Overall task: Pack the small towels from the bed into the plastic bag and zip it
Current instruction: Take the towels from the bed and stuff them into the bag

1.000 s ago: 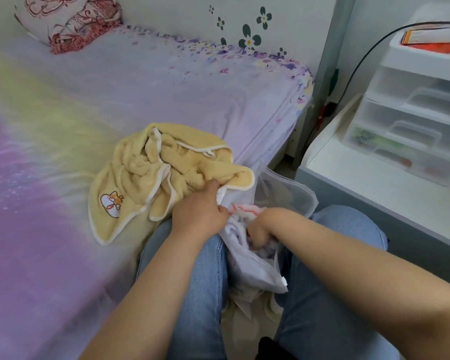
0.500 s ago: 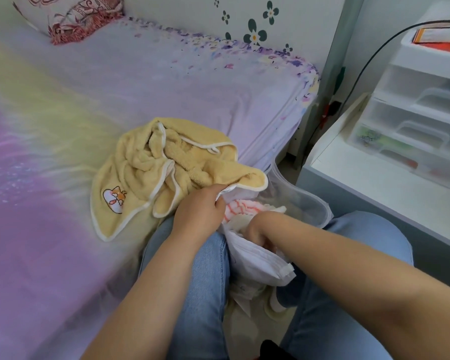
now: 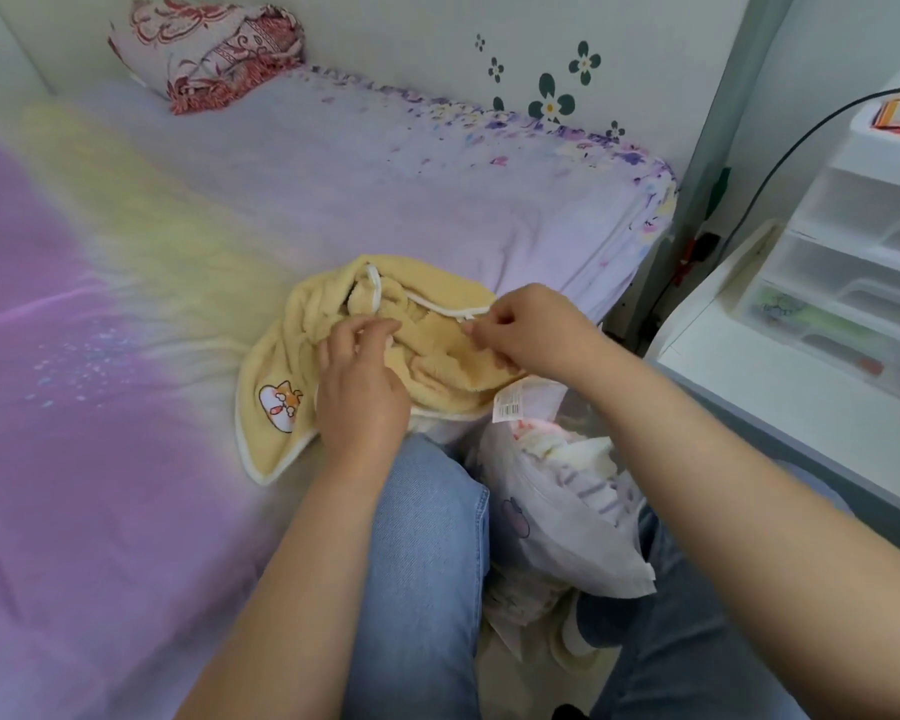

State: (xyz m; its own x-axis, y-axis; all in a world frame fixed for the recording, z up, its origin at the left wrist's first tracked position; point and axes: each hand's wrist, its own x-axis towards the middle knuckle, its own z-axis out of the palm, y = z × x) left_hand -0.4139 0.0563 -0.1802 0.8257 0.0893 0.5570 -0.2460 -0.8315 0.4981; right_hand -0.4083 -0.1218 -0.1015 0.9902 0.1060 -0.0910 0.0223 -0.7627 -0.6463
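A crumpled yellow towel (image 3: 302, 324) with white trim and a small cartoon animal patch lies at the near edge of the bed (image 3: 333, 189). My left hand (image 3: 359, 376) rests on its middle, fingers curled into the folds. My right hand (image 3: 531, 327) pinches the white trim near the towel's right side. The plastic bag (image 3: 567, 517) sits between my knees, its mouth unzipped, with white, pink and purple-striped towels inside. A barcode label (image 3: 510, 402) hangs at its top edge.
A patterned red and white pillow (image 3: 209, 49) lies at the bed's far corner. A white desk (image 3: 801, 376) with clear plastic drawers (image 3: 863, 272) stands on the right, close to my right arm. A black cable (image 3: 780, 163) runs down beside the drawers.
My right hand came out of the bag and moved up onto the yellow towel. My left hand let go of the bag's edge and shifted onto the towel.
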